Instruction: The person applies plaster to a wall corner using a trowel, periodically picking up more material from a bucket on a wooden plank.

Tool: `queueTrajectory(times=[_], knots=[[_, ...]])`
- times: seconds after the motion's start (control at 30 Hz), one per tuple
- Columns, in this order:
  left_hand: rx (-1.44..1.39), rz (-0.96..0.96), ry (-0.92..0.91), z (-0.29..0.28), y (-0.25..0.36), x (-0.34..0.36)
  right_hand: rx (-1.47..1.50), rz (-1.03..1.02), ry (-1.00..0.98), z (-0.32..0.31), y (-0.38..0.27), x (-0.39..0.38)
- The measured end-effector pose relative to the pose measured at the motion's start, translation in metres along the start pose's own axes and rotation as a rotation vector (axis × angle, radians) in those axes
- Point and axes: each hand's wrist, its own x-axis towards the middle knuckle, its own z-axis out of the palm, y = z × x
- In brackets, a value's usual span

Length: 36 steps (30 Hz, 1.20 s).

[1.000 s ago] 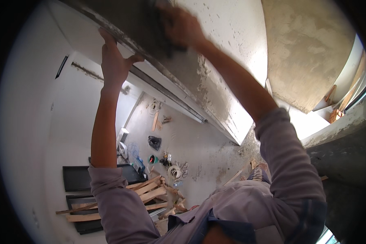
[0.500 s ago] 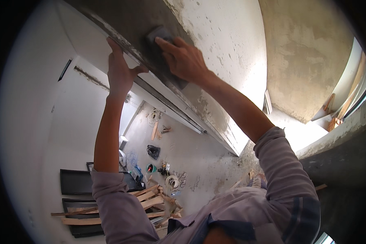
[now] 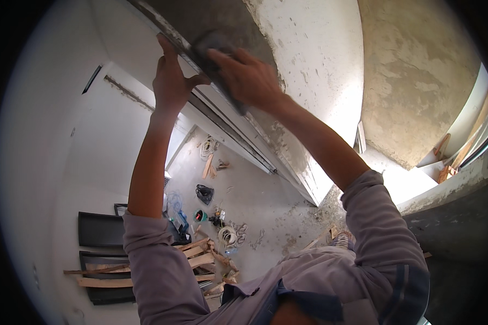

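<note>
The float (image 3: 205,46) lies under the right hand (image 3: 252,81), against its palm side and toward the left hand (image 3: 172,81). Its long axis slants from beyond the right fingertips to below the palm, roughly along the wall edge (image 3: 176,37). The right hand is closed around the float, its handle hidden, and is the nearer; the left is spread at the edge, thumb just beside the float.

A white wall (image 3: 92,179) is rising at left; a grey, stained floor (image 3: 271,211) is extending below, while bright light (image 3: 398,184) is flooding the right side.
</note>
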Motion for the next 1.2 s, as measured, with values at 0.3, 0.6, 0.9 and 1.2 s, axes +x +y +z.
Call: queueTrajectory(times=[0.3, 0.6, 0.9, 1.2], knots=[[0.037, 0.009, 0.008, 0.001, -0.003, -0.001, -0.058, 0.001, 0.203, 0.015, 0.017, 0.071], [0.006, 0.033, 0.029, -0.001, -0.001, 0.005, -0.079, 0.123, 0.228, 0.002, 0.053, 0.040], [-0.036, 0.004, 0.020, -0.006, -0.005, -0.002, -0.079, 0.069, 0.090, -0.006, 0.046, 0.027], [-0.010, 0.115, 0.138, 0.009, -0.004, 0.003, -0.158, 0.023, 0.259, -0.015, 0.074, 0.118]])
